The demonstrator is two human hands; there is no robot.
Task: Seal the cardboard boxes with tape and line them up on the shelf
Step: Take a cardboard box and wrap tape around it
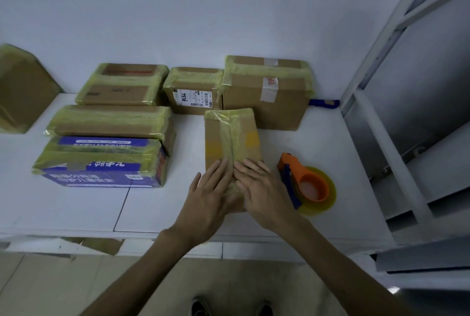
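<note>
Two hands work at the near edge of a white work surface (76,209). The left hand (206,196) and right hand (259,188) grasp nothing, with fingers straight and laid flat. They press on the near end of a small brown cardboard box (244,122), one on either side of the yellowish clear tape strip (231,137) along its centre seam. The box lies in front of a cluster of already taped cartons (264,97), and an orange-and-blue tape dispenser (309,186) rests just to its right. The step looks to be smoothing the tape down. It is best done by sweeping firmly outward from the seam and over the near edge. The box should stay pinned so it cannot slide, and wrinkles should be pressed out before shelving.
</note>
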